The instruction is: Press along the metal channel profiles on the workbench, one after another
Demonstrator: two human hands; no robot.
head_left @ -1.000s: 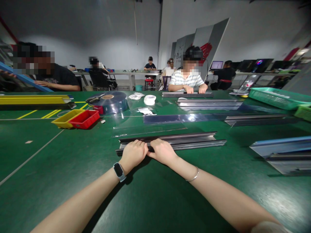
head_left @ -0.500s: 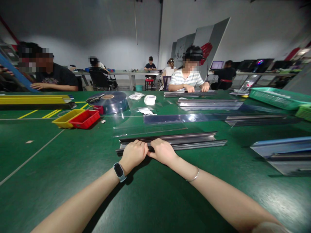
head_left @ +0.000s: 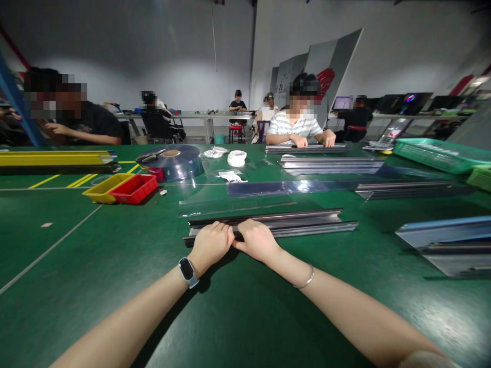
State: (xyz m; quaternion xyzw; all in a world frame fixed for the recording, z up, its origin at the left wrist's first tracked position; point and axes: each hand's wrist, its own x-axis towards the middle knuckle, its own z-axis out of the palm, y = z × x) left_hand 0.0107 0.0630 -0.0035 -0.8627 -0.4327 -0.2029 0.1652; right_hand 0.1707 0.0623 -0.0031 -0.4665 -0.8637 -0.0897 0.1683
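A long metal profile [head_left: 307, 223] with dark raised edges lies on the green table [head_left: 245, 317] in front of me. My left hand [head_left: 213, 240] is closed over its near edge, toward the left end, with the fingers reaching into the channel. Right beside it, thumbs nearly touching, my right hand [head_left: 256, 239] grips the same profile. The fingertips of both hands are hidden behind the knuckles. Just beyond the profile lies a clear plastic strip [head_left: 238, 205].
A yellow bin [head_left: 100, 191] and a red bin [head_left: 134, 189] stand left, near a roll of clear film [head_left: 180, 161] with scissors [head_left: 151, 156]. More profiles [head_left: 452, 245] lie right, by a green basket [head_left: 433, 156]. Across the table, a person in a striped shirt [head_left: 297, 125] handles another profile.
My hands and the profile have stayed in place. The person opposite has shifted their profile slightly to the right, and the person at the left has moved a hand.
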